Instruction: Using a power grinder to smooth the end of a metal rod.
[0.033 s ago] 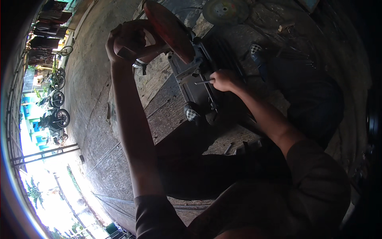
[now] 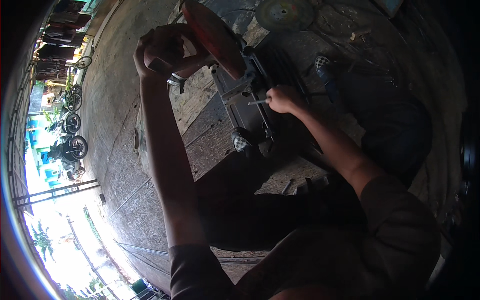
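While the left hand (image 2: 160, 52) clasps the rim of the red disc-shaped guard (image 2: 212, 35) at the top of the dark metal machine (image 2: 250, 107) on the concrete floor (image 2: 120, 150), the right hand (image 2: 282, 98) pinches a thin metal tool (image 2: 257, 102) against its frame — best kept square and the guard steadied. No containers are in view.

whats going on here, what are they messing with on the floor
A person sits on a concrete floor working on a dark metal machine with a reddish curved guard. The left hand grips the guard's upper end, holding it raised. The right hand holds a thin metal tool against the machine's frame. A round grey disc lies on the floor beyond.
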Motion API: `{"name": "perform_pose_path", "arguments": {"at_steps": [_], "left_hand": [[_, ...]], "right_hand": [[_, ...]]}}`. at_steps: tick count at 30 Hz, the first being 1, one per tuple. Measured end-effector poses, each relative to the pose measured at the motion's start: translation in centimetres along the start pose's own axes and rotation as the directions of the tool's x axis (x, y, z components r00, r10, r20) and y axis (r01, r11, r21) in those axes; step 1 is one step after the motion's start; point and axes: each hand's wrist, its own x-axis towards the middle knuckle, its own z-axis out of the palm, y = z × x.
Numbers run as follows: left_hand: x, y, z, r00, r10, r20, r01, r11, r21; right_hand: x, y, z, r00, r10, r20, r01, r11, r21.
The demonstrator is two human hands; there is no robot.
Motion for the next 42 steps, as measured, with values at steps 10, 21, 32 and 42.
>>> {"name": "perform_pose_path", "arguments": {"at_steps": [10, 21, 32, 42], "left_hand": [[0.1, 1.5, 0.6, 0.929, -0.297, 0.219, 0.343, 0.477, -0.809], [0.7, 1.4, 0.6, 0.92, -0.382, 0.084, 0.343, 0.684, -0.644], [0.2, 1.1, 1.0, 0.912, -0.402, 0.079, 0.302, 0.531, -0.792], [0.2, 0.7, 0.0, 0.883, -0.422, 0.204, 0.433, 0.569, -0.699]], "right_hand": [[1.7, -1.6, -10.8, 0.917, 0.346, -0.198, 0.254, -0.123, 0.959], [-1.2, -5.6, -14.9, 0.945, -0.091, -0.313, 0.286, -0.23, 0.93], [1.8, -2.8, -9.5, 0.903, 0.343, -0.256, 0.19, 0.214, 0.958], [1.5, -1.7, 1.4, 0.867, 0.414, -0.277, -0.129, 0.724, 0.677]]}}
